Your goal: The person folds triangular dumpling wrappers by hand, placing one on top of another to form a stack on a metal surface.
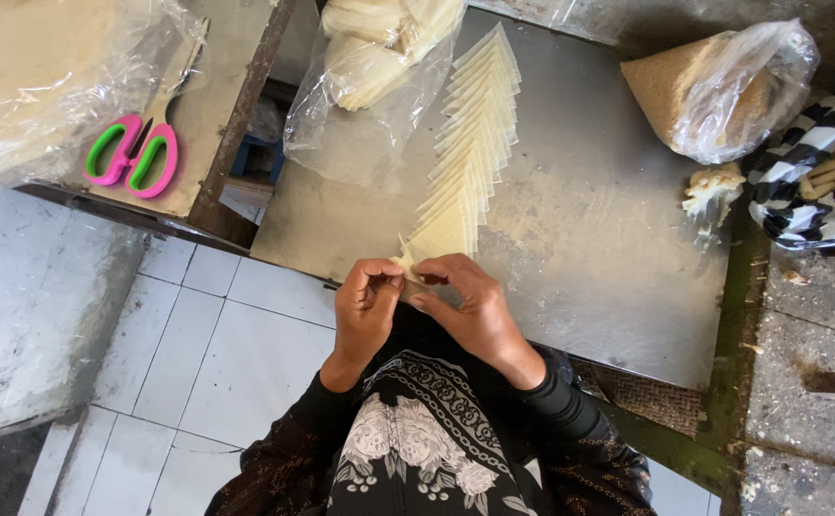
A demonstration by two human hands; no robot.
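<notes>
My left hand [365, 304] and my right hand [470, 308] meet at the near edge of a metal work table [589, 248]. Both pinch one thin, pale pastry sheet [405, 266] between fingertips, folding its corner. Just beyond the hands a long overlapping row of the same pale triangular sheets [470, 143] runs away across the table. A clear plastic bag [370, 86] with more pale sheets lies at the far end of that row.
Pink-and-green scissors [136, 155] lie on a board at the left beside another plastic-covered stack [45, 76]. At right sit a bag of brown crumbs [723, 91], a small lump of filling [712, 187] and a black-and-white cloth holding rolled sticks [833, 182]. White floor tiles [217, 354] lie below.
</notes>
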